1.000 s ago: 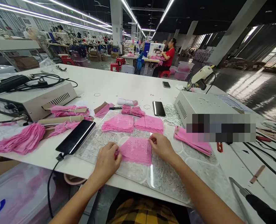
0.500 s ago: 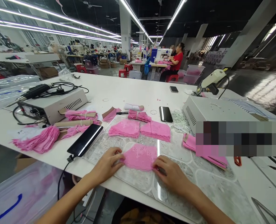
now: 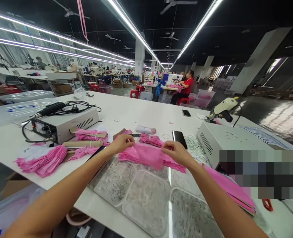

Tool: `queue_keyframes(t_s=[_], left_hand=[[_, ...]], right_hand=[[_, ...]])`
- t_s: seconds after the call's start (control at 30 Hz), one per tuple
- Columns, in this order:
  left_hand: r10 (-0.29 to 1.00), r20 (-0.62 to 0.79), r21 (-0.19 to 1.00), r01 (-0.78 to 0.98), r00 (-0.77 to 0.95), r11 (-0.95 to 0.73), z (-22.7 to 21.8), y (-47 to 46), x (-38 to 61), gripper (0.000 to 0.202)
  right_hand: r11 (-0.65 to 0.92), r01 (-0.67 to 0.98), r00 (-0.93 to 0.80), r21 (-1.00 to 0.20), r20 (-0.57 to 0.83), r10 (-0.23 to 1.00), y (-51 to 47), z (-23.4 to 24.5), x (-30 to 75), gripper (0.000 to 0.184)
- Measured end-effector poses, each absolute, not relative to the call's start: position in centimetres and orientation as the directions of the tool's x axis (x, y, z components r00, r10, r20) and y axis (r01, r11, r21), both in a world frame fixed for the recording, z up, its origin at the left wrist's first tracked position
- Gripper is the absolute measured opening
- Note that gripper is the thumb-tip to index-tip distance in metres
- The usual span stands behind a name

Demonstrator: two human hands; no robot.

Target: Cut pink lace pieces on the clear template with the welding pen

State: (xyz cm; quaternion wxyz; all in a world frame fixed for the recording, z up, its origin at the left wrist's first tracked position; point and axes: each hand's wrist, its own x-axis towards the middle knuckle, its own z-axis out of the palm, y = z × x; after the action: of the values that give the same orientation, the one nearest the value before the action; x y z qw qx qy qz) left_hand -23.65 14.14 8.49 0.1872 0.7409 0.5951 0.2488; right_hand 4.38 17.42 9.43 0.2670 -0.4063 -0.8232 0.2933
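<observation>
A thin pink lace fabric piece (image 3: pixel 150 155) is stretched between my two hands, raised over the stacked pink pieces. My left hand (image 3: pixel 121 143) pinches its upper left corner. Its upper right corner is pinched in my right hand (image 3: pixel 174 150). Beneath and behind it, the left stack of pink lace pieces (image 3: pixel 126 156) and the right stack (image 3: pixel 174 164) are partly covered. A tied pink bundle (image 3: pixel 150 139) lies just beyond. Under the stacks is a clear-topped mat with a grey stone pattern (image 3: pixel 146 201).
At left are a grey control box (image 3: pixel 69 124), a tied pink fabric pile (image 3: pixel 43 160) and a phone (image 3: pixel 96 152) partly behind my forearm. To the right are another phone (image 3: pixel 179 138), white cords (image 3: pixel 196 148), a second box (image 3: pixel 225 140) and folded pink fabric (image 3: pixel 232 188).
Both hands have lifted the pink piece off the mat and carried it away from me, over the stacks. The camera view has tilted up.
</observation>
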Motion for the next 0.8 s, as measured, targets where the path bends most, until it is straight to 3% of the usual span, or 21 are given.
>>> queue_keyframes(t_s=[0.17,0.3,0.4,0.53,0.7,0.8], left_hand=[[0.952,0.253,0.491,0.825,0.172,-0.279,9.0,15.9,-26.8,0.022],[0.933,0.212,0.419,0.836,0.29,-0.355,7.2,13.9,-28.2,0.019],[0.914,0.252,0.367,0.843,0.317,-0.393,6.4,13.2,-27.3,0.02],[0.86,0.273,0.321,0.801,0.432,-0.505,6.0,14.1,-22.3,0.018],[0.8,0.217,0.278,0.75,0.56,-0.6,4.1,16.8,-14.2,0.017],[0.78,0.198,0.263,0.735,0.593,-0.625,3.1,18.3,-11.3,0.026]], right_hand=[[0.638,0.492,-0.534,-0.592,0.374,0.758,19.6,8.8,0.6,0.011],[0.674,0.469,-0.626,-0.571,0.323,0.71,18.3,5.3,0.1,0.014],[0.635,0.502,-0.581,-0.587,0.315,0.75,18.3,3.5,2.6,0.013],[0.551,0.595,-0.472,-0.585,0.299,0.829,18.9,2.9,7.9,0.016],[0.526,0.662,-0.472,-0.534,0.249,0.846,18.0,2.5,10.5,0.031],[0.52,0.673,-0.462,-0.527,0.249,0.851,17.9,2.1,10.2,0.025]])
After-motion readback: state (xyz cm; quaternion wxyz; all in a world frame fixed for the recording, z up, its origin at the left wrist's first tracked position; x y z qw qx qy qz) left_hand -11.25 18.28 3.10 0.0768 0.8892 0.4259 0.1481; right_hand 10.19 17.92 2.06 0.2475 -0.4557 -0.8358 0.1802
